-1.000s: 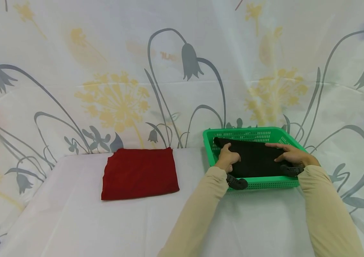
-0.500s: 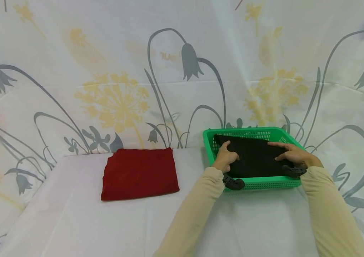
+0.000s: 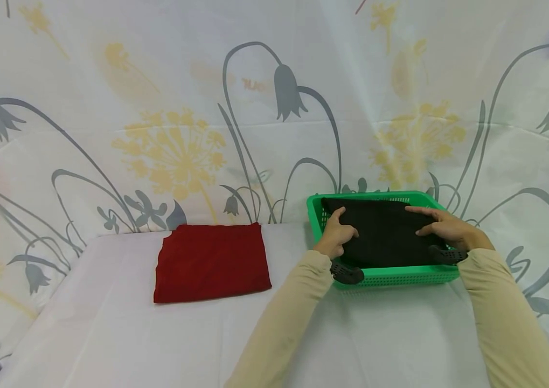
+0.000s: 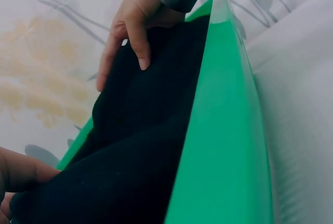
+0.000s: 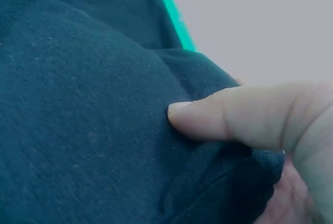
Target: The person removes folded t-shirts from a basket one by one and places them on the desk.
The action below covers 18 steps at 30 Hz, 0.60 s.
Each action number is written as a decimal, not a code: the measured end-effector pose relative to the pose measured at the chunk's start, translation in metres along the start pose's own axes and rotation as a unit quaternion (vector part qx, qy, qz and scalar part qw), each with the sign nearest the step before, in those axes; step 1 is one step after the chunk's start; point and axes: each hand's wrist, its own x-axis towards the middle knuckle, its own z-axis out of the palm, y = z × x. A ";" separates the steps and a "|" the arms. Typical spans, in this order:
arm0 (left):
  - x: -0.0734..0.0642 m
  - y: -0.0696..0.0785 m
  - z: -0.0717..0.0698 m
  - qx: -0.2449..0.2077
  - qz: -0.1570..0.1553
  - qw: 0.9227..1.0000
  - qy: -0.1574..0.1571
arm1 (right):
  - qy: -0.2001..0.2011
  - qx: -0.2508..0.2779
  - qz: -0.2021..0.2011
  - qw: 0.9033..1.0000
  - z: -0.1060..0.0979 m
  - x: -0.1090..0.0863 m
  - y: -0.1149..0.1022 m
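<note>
Two hands grip one folded black cloth (image 3: 384, 237) inside the green basket (image 3: 390, 276). Well left of the fingers, a red cloth (image 3: 211, 261) lies unmoved on the bench (image 3: 109, 334). Left hand (image 3: 336, 237) and right hand (image 3: 446, 229) pinch opposite edges; the cloth has risen slightly toward the far rim since a second ago, suggesting removal.

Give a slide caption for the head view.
Both hands grip a folded black cloth in a green basket.

Head overlooks; wrists close, sharing black cloth (image 3: 386, 237)
</note>
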 end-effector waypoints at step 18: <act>-0.003 0.015 -0.010 -0.036 0.018 0.999 -0.015 | 0.034 0.009 0.024 0.999 -0.005 -0.009 -0.026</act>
